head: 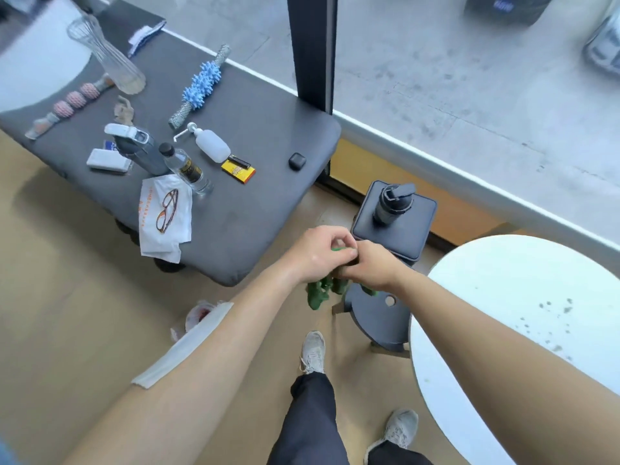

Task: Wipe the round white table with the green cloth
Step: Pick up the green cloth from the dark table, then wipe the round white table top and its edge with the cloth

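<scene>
Far left: grey padded bench (255,135), carrying a clear glass vase (107,58), a pink massage roller (68,104), a blue spiked massage roller (201,83), a grey flip-top bottle (137,147), a clear bottle with a black cap (184,166), a white pump bottle (209,144), a yellow matchbox (238,169), a small black case (297,161), and glasses (167,209) lying on a white paper bag (177,226).

Centre: left hand (315,253), fingers curled and pinching the top of the green cloth (318,293). Right hand (372,266), just beside and touching the left, fingers also closed on the cloth's upper edge. The cloth hangs bunched below both hands, over the floor, long axis roughly vertical. It is not touching any table.

Centre right, beyond the hands: small dark stool (416,226) with a dark bottle (392,203) standing on it; a second dark stool (379,317) lower and nearer.

Right: round white table (503,297), near edge beside the right forearm, dark specks scattered toward its right side.

Relation for the coming move: the table lies to the right of the held cloth and nearer. The right hand is the closer one to it, so the cloth likely needs carrying rightward and lowering flat onto the tabletop. Wiping not yet begun.
</scene>
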Motion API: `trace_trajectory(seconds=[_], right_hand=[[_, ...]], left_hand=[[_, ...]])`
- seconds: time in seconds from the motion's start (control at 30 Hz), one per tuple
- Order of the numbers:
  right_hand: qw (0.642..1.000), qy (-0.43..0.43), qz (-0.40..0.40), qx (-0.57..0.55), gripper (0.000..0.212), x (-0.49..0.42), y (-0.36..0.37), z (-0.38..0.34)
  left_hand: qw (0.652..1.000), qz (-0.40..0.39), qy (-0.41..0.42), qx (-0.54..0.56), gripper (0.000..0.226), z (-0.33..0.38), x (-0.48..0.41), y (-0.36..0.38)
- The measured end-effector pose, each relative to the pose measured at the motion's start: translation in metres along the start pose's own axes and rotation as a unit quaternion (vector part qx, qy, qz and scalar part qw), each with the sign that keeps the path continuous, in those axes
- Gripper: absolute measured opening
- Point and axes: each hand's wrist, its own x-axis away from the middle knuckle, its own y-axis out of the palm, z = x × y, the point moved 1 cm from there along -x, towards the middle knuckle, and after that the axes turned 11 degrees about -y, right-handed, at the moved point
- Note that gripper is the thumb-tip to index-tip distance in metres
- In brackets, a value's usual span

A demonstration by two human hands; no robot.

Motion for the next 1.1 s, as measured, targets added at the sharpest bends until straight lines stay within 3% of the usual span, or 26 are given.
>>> trace_trajectory(seconds=[0.13,0.27,0.4,0.53,0.63,0.73,0.8,0.9,1.03,1.1], right_hand=[[0.997,0.037,0.032,0.053,0.008,0.088,-0.034,0.041],[0.984,0.144,0.067,0.083,0.014,0.181,-0.062,0.101],[0.962,0.234,0.14,-0.012,0.018,0.277,-0.087,0.168],[0.928,0.244,0.246,-0.137,0.022,0.346,-0.1,0.215],[0.857,0.233,0.336,-0.315,0.015,0.37,-0.106,0.221],[0.736,0.224,0.388,-0.508,0.022,0.374,-0.105,0.22],[0.697,0.199,0.369,-0.582,0.035,0.371,-0.1,0.224],[0.661,0.164,0.381,-0.625,0.045,0.366,-0.093,0.239],[0.588,0.2,0.479,-0.62,0.025,0.368,-0.096,0.27],[0.556,0.244,0.536,-0.586,0.023,0.373,-0.102,0.29]], left_hand=[[0.998,-0.047,0.038,-0.016,0.007,0.078,0.033,0.042],[0.994,-0.073,0.075,-0.032,0.009,0.157,0.063,0.079],[0.992,-0.068,0.093,-0.043,0.012,0.214,0.078,0.118],[0.998,-0.039,0.053,0.01,0.011,0.238,0.074,0.167],[0.997,-0.017,-0.007,0.08,0.009,0.251,0.067,0.218],[0.973,-0.113,-0.073,0.185,0.009,0.265,0.064,0.271],[0.958,-0.173,-0.081,0.216,0.005,0.278,0.063,0.303],[0.942,-0.242,-0.077,0.219,0.007,0.295,0.057,0.34],[0.918,-0.363,-0.066,0.145,0.015,0.306,0.037,0.356],[0.923,-0.36,-0.058,0.126,0.018,0.303,0.019,0.356]])
